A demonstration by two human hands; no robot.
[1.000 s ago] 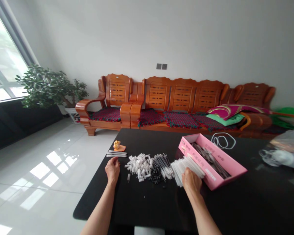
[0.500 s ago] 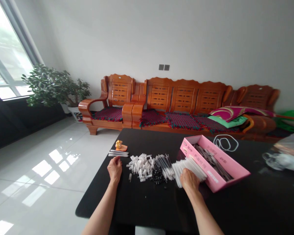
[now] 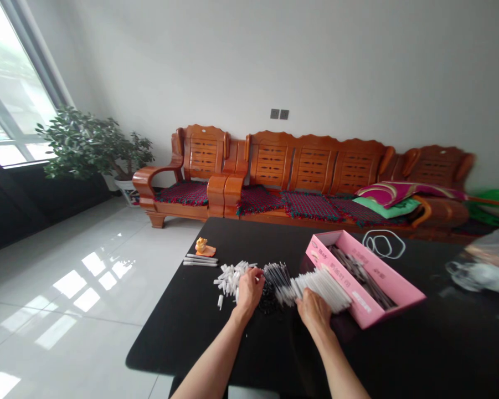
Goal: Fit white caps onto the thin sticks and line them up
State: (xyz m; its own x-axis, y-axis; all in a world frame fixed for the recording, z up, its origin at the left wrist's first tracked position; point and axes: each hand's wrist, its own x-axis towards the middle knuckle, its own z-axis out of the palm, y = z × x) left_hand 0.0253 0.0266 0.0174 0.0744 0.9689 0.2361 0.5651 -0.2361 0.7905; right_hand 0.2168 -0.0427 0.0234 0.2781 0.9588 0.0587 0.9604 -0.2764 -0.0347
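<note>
My left hand is over the right side of a heap of short white caps, beside a bundle of thin dark pen refills. Its fingers are curved with a gap at the thumb, and I see nothing held. Small black pieces lie just right of that hand. My right hand is closed at the left front of a stack of white pen barrels. It seems to pinch a barrel, though the fingertips are partly hidden. Several grey-white pens lie in a row at the table's left edge.
A pink box holding dark sticks stands behind the barrels. A small yellow figure on an orange base sits by the pens. White cord loops and a plastic bag lie right on the black table. Wooden seats are behind.
My left hand has moved right, from beside the row of pens to between the caps and refills. My right hand has drawn slightly left and toward me, off the barrels' top.
</note>
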